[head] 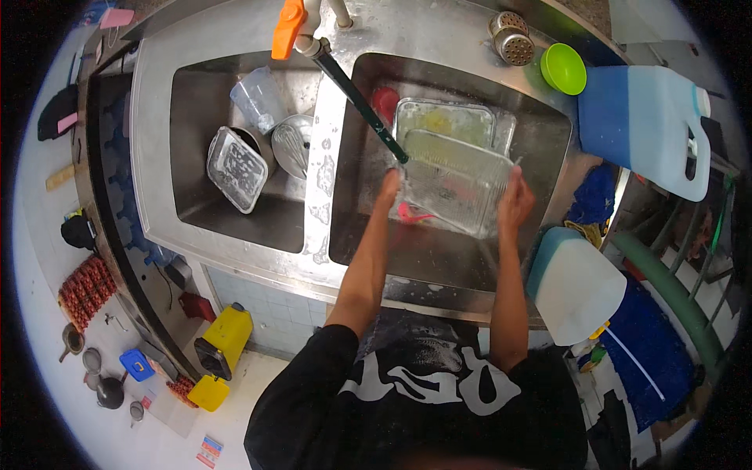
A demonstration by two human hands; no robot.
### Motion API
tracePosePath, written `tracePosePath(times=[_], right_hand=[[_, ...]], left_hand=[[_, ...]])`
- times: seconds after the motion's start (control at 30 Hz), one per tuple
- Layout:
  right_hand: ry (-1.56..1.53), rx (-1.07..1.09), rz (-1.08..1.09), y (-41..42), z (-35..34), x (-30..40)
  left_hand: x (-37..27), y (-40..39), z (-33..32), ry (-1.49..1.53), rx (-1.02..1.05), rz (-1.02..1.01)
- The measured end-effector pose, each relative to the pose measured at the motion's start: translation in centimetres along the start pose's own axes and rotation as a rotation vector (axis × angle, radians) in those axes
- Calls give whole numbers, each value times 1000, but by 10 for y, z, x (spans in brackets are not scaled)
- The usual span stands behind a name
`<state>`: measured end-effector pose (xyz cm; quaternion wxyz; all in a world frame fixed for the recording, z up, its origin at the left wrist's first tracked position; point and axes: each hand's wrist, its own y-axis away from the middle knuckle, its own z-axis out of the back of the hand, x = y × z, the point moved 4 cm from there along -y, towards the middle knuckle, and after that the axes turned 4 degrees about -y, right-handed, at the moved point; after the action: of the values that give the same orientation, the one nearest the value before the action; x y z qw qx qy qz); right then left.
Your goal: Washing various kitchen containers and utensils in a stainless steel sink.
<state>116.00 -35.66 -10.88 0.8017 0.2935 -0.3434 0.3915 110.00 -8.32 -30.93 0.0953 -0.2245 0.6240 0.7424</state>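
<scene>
A transparent ribbed rectangular container (449, 185) is tilted over the right sink basin (529, 252), blurred by motion. My left hand (389, 185) grips its left side, and my right hand (517, 200) grips the right side. A dark green hose (364, 103) slants down from the tap, its end by the container's upper left corner. Behind the container, a rectangular metal tray (443, 111) with yellowish residue lies in the basin. A red round item (386, 101) sits at the back left. Something pink (414, 214) shows near the container's lower left edge.
The left basin (235, 232) holds a metal tray (238, 170), a plastic jug (258, 97) and a whisk (289, 147). An orange tap handle (288, 29) stands above. Metal shakers (511, 41), a green bowl (563, 69) and large jugs (640, 129) line the right side.
</scene>
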Motion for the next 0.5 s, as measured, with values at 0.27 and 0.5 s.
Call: tracePosePath(times=[0.27, 0.5], right_hand=[[322, 384, 774, 82, 5, 25], [184, 965, 445, 81, -66, 8]], left_hand=[[-56, 63, -63, 766, 538, 166], [-39, 69, -3, 375, 376, 104]])
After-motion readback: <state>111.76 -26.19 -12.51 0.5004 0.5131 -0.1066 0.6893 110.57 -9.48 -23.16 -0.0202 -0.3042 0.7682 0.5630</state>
